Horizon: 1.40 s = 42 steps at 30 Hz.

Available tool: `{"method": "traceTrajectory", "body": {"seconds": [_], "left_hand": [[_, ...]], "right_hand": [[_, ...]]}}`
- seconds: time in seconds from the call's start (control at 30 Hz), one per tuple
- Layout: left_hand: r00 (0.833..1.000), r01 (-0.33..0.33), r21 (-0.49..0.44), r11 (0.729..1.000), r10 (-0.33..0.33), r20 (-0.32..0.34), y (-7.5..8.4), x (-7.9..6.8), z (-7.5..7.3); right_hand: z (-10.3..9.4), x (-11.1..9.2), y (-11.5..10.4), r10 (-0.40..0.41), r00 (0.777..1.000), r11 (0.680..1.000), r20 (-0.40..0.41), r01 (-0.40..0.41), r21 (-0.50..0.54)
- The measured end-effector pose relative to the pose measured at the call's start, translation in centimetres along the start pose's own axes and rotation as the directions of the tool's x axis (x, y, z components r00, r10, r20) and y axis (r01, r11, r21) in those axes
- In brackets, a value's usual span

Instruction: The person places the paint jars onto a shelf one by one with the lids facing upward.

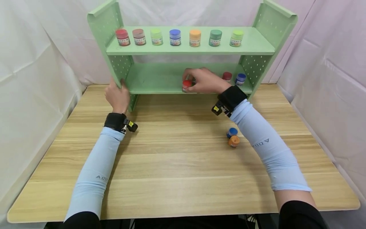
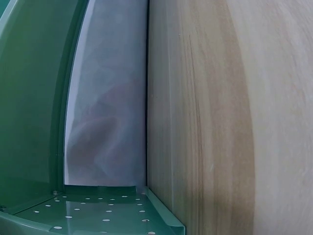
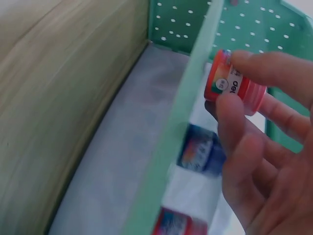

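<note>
My right hand [image 1: 207, 81] pinches a small red paint jar [image 1: 187, 84] between thumb and fingers, at the front edge of the green shelf's lower board [image 1: 157, 79]. In the right wrist view the red jar [image 3: 227, 81] lies sideways, its label facing the camera. Beside the hand there, a blue jar [image 3: 200, 149] and another red jar [image 3: 178, 223] stand on the board. My left hand [image 1: 118, 97] grips the lower front edge of the shelf's left side panel [image 1: 104, 41]. The left wrist view shows the perforated panel [image 2: 98, 215] without the hand.
Several paint jars, among them an orange-lidded one [image 1: 195, 38], line the upper board [image 1: 188, 49]. A dark red jar [image 1: 227, 77] and a blue jar [image 1: 240, 79] stand at the lower board's right end. Blue [image 1: 232, 132] and orange [image 1: 233, 141] jars are on the wooden table [image 1: 171, 178] near my right forearm.
</note>
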<state>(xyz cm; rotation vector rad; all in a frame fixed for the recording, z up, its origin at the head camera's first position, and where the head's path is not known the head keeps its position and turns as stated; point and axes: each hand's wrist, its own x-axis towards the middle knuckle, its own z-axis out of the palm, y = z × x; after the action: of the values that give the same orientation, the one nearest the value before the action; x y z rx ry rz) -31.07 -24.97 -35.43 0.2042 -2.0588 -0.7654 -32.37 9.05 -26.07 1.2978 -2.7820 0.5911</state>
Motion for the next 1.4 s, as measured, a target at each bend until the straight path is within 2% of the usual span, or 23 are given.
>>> {"method": "traceTrajectory", "body": {"seconds": [0.27,0.47,0.73,0.87,1.1,1.4], "left_hand": [[1.000,-0.003,0.001,1.000,0.003,0.004,-0.1,0.0,0.0],[1.000,-0.001,0.006,1.000,0.001,0.005,0.0,0.1,-0.1],[1.000,0.004,0.009,1.000,-0.004,0.005,-0.1,0.2,-0.1],[1.000,0.003,0.010,1.000,-0.003,0.008,-0.1,0.1,-0.1],[1.000,-0.013,0.013,1.000,0.014,-0.005,-0.1,0.0,0.0],[1.000,-0.010,0.010,1.000,0.010,0.000,-0.2,0.0,0.0]], "right_hand": [[0.5,2.5,-0.8,0.106,0.994,0.994,0.038,-0.108,0.031],[0.0,3.6,-1.6,0.158,0.987,0.983,0.038,-0.154,-0.096],[-0.7,4.6,-2.5,0.233,0.970,0.958,0.068,-0.217,-0.186],[-0.6,5.0,-2.4,0.248,0.967,0.947,0.064,-0.228,-0.225],[-0.7,5.4,-2.5,0.257,0.965,0.943,0.058,-0.237,-0.233],[-0.7,5.6,-2.6,0.275,0.955,0.939,0.111,-0.242,-0.246]]}}
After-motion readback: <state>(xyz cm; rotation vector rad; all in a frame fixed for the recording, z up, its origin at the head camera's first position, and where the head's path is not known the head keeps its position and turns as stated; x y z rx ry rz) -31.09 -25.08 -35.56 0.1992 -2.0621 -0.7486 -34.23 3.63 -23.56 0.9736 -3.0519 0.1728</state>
